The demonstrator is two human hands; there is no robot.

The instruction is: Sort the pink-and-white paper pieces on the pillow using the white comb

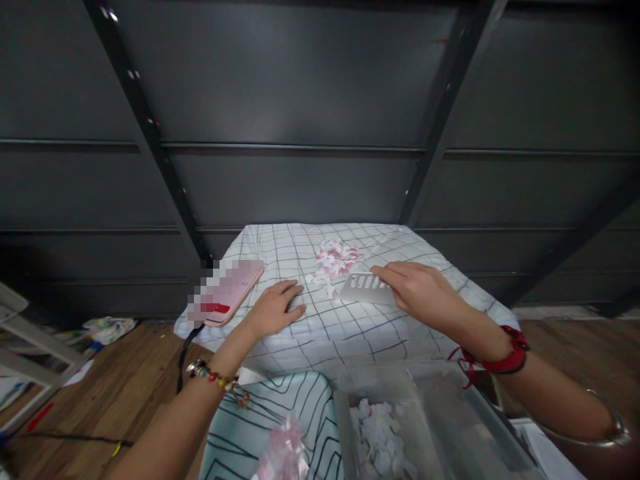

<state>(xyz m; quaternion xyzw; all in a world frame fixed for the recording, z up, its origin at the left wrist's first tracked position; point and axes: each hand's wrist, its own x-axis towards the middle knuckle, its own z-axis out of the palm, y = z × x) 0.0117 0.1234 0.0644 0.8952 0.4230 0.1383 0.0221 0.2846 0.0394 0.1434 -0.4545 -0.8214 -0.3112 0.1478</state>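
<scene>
Gripping a white slotted piece (371,295), the right hand (423,290) is over the near right part of a table covered with a white, grid-lined cloth (280,250). Its fingers lie over the right end of the piece, with the thumb side not clear enough to tell how it presses; the slots face up and the free end points left, just beside a loose heap of paper scraps (340,257). These scraps, white and pink, lie on the cloth near the middle of the table, with a few stray bits trailing toward the piece. The left hand (275,307) rests palm down on the cloth, left of the heap and apart from it, holding nothing, its thumb spread away from the fingers. Farther left, by the table's edge, a pink phone (241,303) lies partly blurred out, a black cable (184,357) running down from it. In front of the table stands a clear plastic bin (344,433) with whitish shreds (380,443) inside, and to its left a pale teal cushion (300,387) with dark wavy lines bears a crumpled pink-and-white bundle (284,450). Behind the table rises a dark panelled wall (295,87).
</scene>
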